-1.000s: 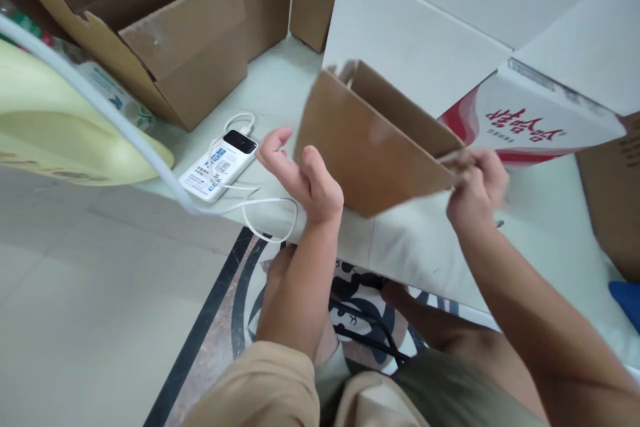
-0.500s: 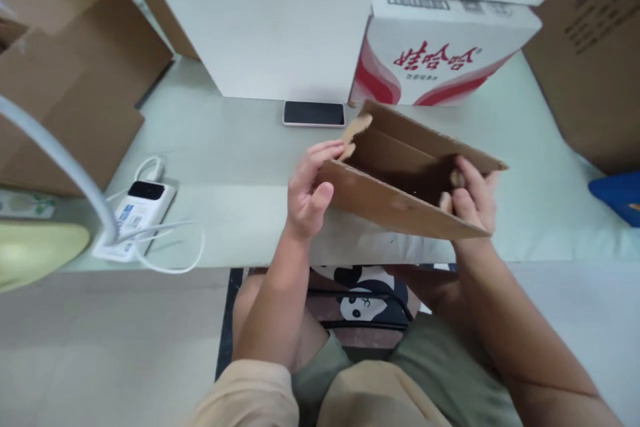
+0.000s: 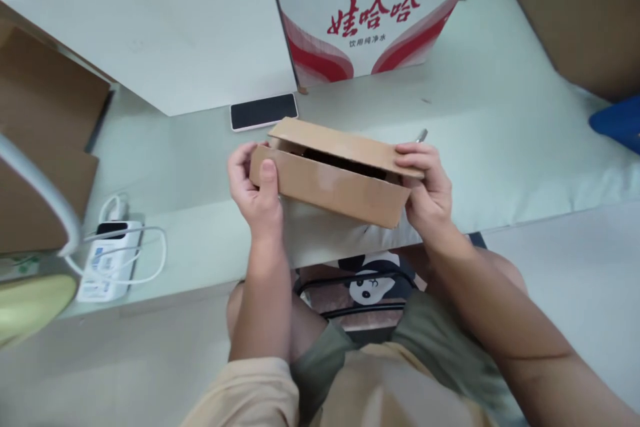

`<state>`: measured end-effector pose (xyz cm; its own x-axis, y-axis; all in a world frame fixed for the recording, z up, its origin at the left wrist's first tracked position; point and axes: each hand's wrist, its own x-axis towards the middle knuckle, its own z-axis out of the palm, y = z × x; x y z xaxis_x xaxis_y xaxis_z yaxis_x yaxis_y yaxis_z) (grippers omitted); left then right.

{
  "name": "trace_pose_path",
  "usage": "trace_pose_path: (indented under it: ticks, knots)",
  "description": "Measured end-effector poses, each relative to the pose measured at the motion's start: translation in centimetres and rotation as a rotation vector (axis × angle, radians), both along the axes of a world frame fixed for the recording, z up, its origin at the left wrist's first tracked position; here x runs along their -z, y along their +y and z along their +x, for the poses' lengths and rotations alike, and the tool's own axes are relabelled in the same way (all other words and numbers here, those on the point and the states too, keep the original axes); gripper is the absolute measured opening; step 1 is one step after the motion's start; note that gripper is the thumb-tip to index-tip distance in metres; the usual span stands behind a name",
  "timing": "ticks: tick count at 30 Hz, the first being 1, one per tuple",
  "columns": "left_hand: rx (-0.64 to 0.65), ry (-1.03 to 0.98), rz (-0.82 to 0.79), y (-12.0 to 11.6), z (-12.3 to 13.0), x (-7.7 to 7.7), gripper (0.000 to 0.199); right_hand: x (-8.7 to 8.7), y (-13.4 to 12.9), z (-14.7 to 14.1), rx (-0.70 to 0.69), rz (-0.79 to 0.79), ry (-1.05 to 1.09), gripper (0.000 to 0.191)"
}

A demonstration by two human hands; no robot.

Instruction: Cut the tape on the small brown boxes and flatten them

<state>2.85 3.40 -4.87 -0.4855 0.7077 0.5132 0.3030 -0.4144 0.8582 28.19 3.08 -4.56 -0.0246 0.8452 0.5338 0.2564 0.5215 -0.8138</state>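
Note:
A small brown cardboard box [image 3: 330,183] is held between both hands above the table's front edge. Its upper flap is folded partly over, with a dark gap along the opening; what lies inside cannot be seen. My left hand [image 3: 257,187] grips the left end, thumb on the front wall and fingers behind. At the right end my right hand [image 3: 427,183] has its fingers on the flap and its thumb hidden below. Just past the right fingers a small metallic object [image 3: 421,136] shows on the table, its kind unclear.
A phone [image 3: 264,112] lies behind the box. Large white cartons [image 3: 150,40] and a white-and-red water carton [image 3: 370,27] stand at the back. To the left are a white power bank-like device [image 3: 107,273] with cables and a lamp [image 3: 35,307]. Something blue [image 3: 617,123] sits far right.
The open box has been turned and its flap folded down over the opening. My right hand has moved from inside it to the flap's right end. The view has shifted.

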Motion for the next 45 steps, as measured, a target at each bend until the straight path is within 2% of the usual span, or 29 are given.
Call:
trace_pose_path:
  ticks: [3, 8, 12, 16, 19, 22, 24, 26, 28, 31, 34, 36, 40, 43, 45]
  knots:
    - [0.035, 0.122, -0.001, -0.1, -0.5, -0.2, 0.050, 0.4, -0.4, 0.7, -0.029, 0.049, 0.018, 0.036]
    - [0.109, 0.303, -0.109, -0.5, -1.4, -1.1, 0.032, 0.9, -0.8, 0.6, -0.016, 0.059, 0.031, 0.037]
    - [0.100, 0.271, -0.105, -0.6, -1.5, -1.2, 0.027, 1.1, -0.6, 0.8, 0.068, 0.004, 0.001, 0.048]
    - [0.056, 0.110, -0.101, -0.3, -2.0, -0.9, 0.024, 1.7, 0.1, 1.7, 0.159, -0.170, 0.022, 0.050]
    - [-0.026, -0.063, -0.149, -0.1, -2.5, -1.1, 0.024, 2.1, 0.1, 1.9, 0.065, -0.384, 0.095, 0.046]
    - [-0.128, -0.229, -0.194, 0.1, -3.0, -1.5, 0.026, 2.3, -0.5, 1.4, -0.149, -0.542, 0.139, 0.057]
    - [-0.173, -0.293, -0.212, 0.2, -3.2, -1.5, 0.028, 2.4, -1.0, 1.0, -0.256, -0.504, 0.159, 0.073]
    - [-0.177, -0.335, -0.266, 0.3, -3.3, -1.2, 0.031, 2.7, -1.5, 0.6, -0.314, -0.385, 0.152, 0.086]
    - [-0.107, -0.380, -0.376, 0.2, -3.2, -0.7, 0.035, 3.0, -1.9, 0.4, -0.332, -0.235, 0.110, 0.085]
    - [0.133, -0.374, -0.520, -0.1, -2.2, 0.3, 0.047, 2.9, -2.4, 0.5, -0.311, -0.080, -0.026, 0.074]
    - [0.378, -0.328, -0.589, -0.8, -0.9, 1.1, 0.065, 2.0, -2.8, 0.7, -0.260, -0.038, -0.155, 0.070]
    - [0.478, -0.307, -0.671, -1.4, -0.2, 1.4, 0.077, 1.2, -3.0, 1.0, -0.217, -0.018, -0.183, 0.068]
    - [0.639, -0.204, -0.961, -2.4, 0.5, 1.1, 0.080, 0.2, -3.2, 1.2, -0.148, 0.038, -0.152, 0.060]
    - [0.817, -0.074, -1.022, -2.5, 0.6, 0.4, 0.078, -0.1, -3.2, 1.1, -0.114, 0.071, -0.091, 0.047]
    - [0.881, 0.051, -1.046, -2.2, 0.5, 0.0, 0.077, -0.2, -3.2, 1.1, -0.096, 0.063, -0.099, 0.041]
